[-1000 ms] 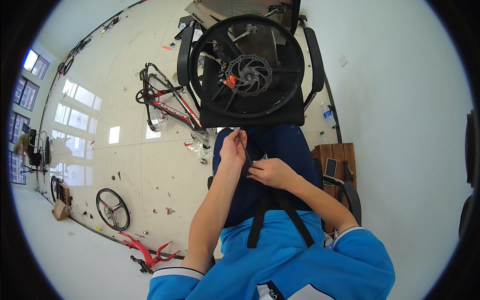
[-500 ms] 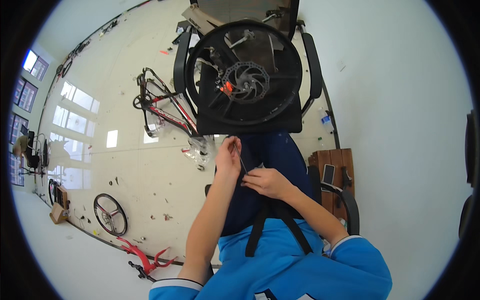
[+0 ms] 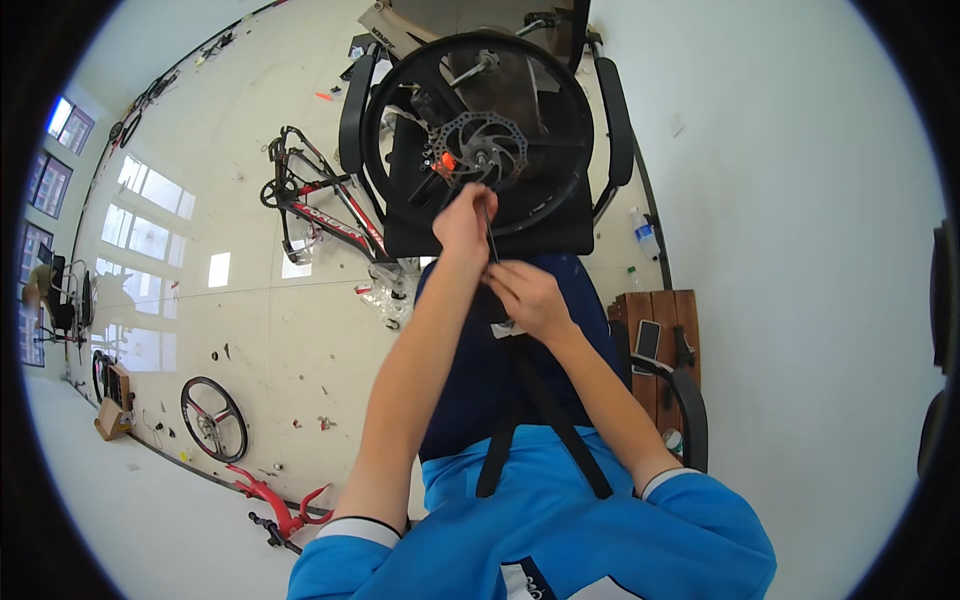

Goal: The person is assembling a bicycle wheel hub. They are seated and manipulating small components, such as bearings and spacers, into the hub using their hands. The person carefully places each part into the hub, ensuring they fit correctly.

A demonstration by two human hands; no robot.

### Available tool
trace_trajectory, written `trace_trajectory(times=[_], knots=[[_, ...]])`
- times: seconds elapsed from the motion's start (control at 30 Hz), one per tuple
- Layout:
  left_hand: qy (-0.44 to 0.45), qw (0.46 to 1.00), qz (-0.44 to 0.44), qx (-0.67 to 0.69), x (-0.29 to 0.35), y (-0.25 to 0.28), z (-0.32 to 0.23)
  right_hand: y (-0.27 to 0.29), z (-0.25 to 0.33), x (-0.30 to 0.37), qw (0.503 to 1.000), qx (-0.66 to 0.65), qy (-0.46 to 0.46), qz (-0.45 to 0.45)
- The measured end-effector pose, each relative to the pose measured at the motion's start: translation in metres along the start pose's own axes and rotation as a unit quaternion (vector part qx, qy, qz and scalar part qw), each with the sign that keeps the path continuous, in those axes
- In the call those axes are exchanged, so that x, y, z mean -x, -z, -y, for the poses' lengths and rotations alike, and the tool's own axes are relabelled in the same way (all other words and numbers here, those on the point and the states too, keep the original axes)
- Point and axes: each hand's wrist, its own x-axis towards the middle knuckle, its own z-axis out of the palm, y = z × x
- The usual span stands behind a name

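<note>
A thin dark metal rod (image 3: 491, 238), perhaps a hex key, runs between my two hands. My left hand (image 3: 466, 225) is closed round its far end, just at the near edge of the brake disc. My right hand (image 3: 534, 300) pinches the near end over my lap. Beyond them a black bicycle wheel (image 3: 575, 170) lies flat on a black chair, with the slotted brake disc (image 3: 505, 135) facing up at its middle. An orange piece (image 3: 447, 161) sits beside the disc. The far tip of the rod is hidden by my left fingers.
Chair armrests (image 3: 617, 120) flank the wheel. A red and black bicycle frame (image 3: 330, 222) lies on the floor to the left, near a clear plastic bag (image 3: 385, 300). To the right, a wooden crate (image 3: 675, 385) bears a phone (image 3: 648, 340). A bottle (image 3: 642, 228) stands by the wall.
Both hands have moved forward with the rod, away from my lap. My left hand has gone from the lap to the disc's near edge. The view has shifted slightly.
</note>
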Motion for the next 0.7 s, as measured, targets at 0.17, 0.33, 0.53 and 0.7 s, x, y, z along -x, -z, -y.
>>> trace_trajectory(times=[0.17, 0.33, 0.53, 0.7], knots=[[-0.105, 0.983, -0.067, -0.136, -0.018, -0.021, -0.023, -0.028, -0.019, -0.028, 0.998, -0.058, -0.037, -0.009], [-0.159, 0.952, -0.069, -0.251, -0.036, -0.012, -0.027, -0.046, -0.03, -0.031, 0.995, -0.077, -0.062, -0.007], [-0.162, 0.939, -0.1, -0.288, -0.034, -0.013, -0.026, -0.052, -0.035, -0.029, 0.995, -0.078, -0.059, -0.014], [-0.177, 0.931, -0.101, -0.304, -0.034, -0.017, -0.026, -0.05, -0.037, -0.034, 0.993, -0.095, -0.071, -0.01]])
